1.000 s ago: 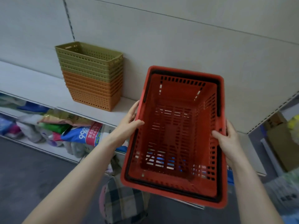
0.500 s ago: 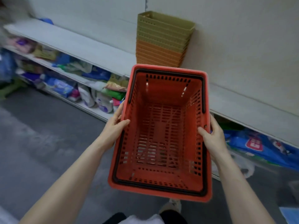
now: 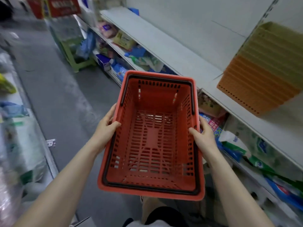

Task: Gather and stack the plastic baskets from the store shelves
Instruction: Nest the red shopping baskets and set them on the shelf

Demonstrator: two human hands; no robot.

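An empty red shopping basket (image 3: 153, 138) with black handles folded down along its rim hangs in front of me over the aisle floor. My left hand (image 3: 106, 128) grips its left rim, thumb inside. My right hand (image 3: 204, 136) grips its right rim the same way. At the upper right, a nested stack of small slotted baskets (image 3: 264, 69), green ones on top of orange ones, stands on the white shelf (image 3: 164, 46).
Packaged goods fill the lower shelf (image 3: 134, 58) on the right. A green plastic stool (image 3: 77, 51) stands by the shelving farther down the grey aisle. Bagged goods (image 3: 18, 145) line the left side. Red cartons (image 3: 64, 4) sit at the far end.
My view has swung left, down the aisle. The stack of small baskets has slid from the top centre to the upper right. Both hands keep the same hold on the red basket.
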